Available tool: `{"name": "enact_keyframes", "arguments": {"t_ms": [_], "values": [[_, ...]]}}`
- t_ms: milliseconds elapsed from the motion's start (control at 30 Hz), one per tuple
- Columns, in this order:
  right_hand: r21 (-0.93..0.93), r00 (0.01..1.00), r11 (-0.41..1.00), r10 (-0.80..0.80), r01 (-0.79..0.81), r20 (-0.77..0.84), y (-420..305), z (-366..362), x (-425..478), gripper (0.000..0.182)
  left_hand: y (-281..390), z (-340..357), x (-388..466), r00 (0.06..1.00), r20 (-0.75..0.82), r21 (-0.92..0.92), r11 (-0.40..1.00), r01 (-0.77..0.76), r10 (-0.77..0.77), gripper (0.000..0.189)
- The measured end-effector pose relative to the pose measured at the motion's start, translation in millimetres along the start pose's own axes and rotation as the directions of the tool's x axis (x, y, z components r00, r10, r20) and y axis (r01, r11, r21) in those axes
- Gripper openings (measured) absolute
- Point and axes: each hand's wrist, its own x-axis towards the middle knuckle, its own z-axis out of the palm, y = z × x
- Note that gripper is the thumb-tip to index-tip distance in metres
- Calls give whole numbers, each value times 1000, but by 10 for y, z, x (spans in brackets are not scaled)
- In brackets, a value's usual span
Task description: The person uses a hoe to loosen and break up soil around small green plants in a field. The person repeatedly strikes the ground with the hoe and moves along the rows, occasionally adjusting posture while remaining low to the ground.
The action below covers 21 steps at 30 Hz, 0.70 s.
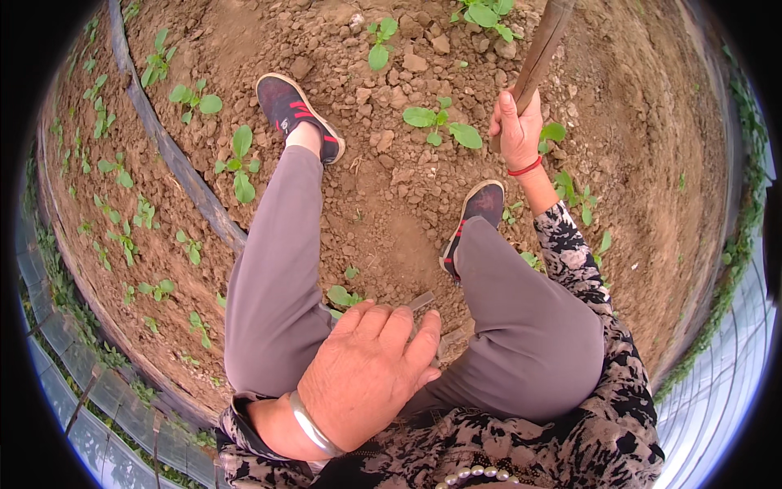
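My right hand [518, 131] grips a brown wooden pole [544, 52], which slants up past the top edge of the view. The far end of the pole is out of sight. Close to my body, my left hand [369, 367] is back up, fingers curled, above the gap between my knees. A small flat strip [421, 301] shows just beyond its fingers; the palm is hidden, so whether I hold it is unclear. Young leafy seedlings grow around me: one [441, 124] left of my right hand, another [343, 296] partly behind my left knee.
Both shoes, left [299, 116] and right [476, 220], stand on dry, cloddy soil [391, 177]. A dark flat hose [177, 159] curves along my left, with several rows of seedlings beyond it. Clear sheeting [98, 391] lines the left edge; pale ribbed sheeting [721, 367] is at right.
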Motion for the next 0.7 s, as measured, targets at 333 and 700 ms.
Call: {"name": "enact_keyframes", "arguments": {"t_ms": [333, 700], "values": [[-131, 969, 970, 219, -204, 112, 229, 102, -81, 42, -23, 25, 6, 1000, 3, -20, 1000, -21, 21, 56], [-442, 882, 834, 439, -330, 170, 343, 404, 238, 43, -33, 48, 14, 1000, 5, -7, 1000, 11, -11, 54]]}}
